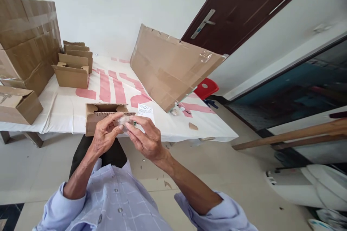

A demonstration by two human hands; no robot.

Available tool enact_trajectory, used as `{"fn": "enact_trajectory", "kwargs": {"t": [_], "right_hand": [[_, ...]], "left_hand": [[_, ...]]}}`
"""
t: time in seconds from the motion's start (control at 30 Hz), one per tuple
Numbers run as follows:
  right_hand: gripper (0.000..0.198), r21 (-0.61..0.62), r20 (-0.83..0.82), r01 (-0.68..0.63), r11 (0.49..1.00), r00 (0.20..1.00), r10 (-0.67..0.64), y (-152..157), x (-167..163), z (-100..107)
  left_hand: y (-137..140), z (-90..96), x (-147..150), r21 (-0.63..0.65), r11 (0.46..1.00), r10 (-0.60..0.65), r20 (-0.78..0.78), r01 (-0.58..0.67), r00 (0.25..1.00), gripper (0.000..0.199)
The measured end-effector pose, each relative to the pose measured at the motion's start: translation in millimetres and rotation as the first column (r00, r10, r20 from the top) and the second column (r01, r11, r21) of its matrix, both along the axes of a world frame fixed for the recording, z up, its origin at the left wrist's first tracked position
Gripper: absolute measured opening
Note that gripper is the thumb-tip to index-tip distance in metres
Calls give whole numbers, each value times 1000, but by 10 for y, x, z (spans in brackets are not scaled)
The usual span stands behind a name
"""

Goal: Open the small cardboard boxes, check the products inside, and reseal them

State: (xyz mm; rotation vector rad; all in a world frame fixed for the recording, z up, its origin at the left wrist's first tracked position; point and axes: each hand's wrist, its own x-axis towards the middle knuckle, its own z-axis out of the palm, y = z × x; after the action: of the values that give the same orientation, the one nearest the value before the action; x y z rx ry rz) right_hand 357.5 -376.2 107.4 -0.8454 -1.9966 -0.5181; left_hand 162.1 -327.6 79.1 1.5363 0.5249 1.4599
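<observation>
Between my fingertips is a small, shiny, see-through plastic-wrapped piece (124, 120); what is inside it cannot be made out. My left hand (104, 135) pinches it from the left, thumb and fingers closed on it. From the right, my right hand (146, 138) grips the same piece with thumb and forefinger. Just behind and below the hands stands an open cardboard box (91, 124) at the table's front edge, its inside mostly hidden. A white sheet with a drawn pattern (148, 112) lies beside the box, partly covered by my right hand.
Several open boxes (72, 75) stand at the back left, near a large carton stack (29, 36) and a closed box (25, 106). A big cardboard sheet (170, 65) leans upright across the white-and-red tablecloth (217, 131). Behind it sits a red plastic item (208, 87).
</observation>
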Motion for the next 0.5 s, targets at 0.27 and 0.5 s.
{"fn": "enact_trajectory", "kwargs": {"t": [0.27,0.5], "right_hand": [[41,-295,-456,-153,943,890,2,-48,-106,3],[52,-551,-620,-353,756,780,-88,-54,-260,-43]], "left_hand": [[-16,78,-40,388,917,122,-61,-89,991,32],[-42,119,-9,485,861,210,-60,-156,976,31]]}}
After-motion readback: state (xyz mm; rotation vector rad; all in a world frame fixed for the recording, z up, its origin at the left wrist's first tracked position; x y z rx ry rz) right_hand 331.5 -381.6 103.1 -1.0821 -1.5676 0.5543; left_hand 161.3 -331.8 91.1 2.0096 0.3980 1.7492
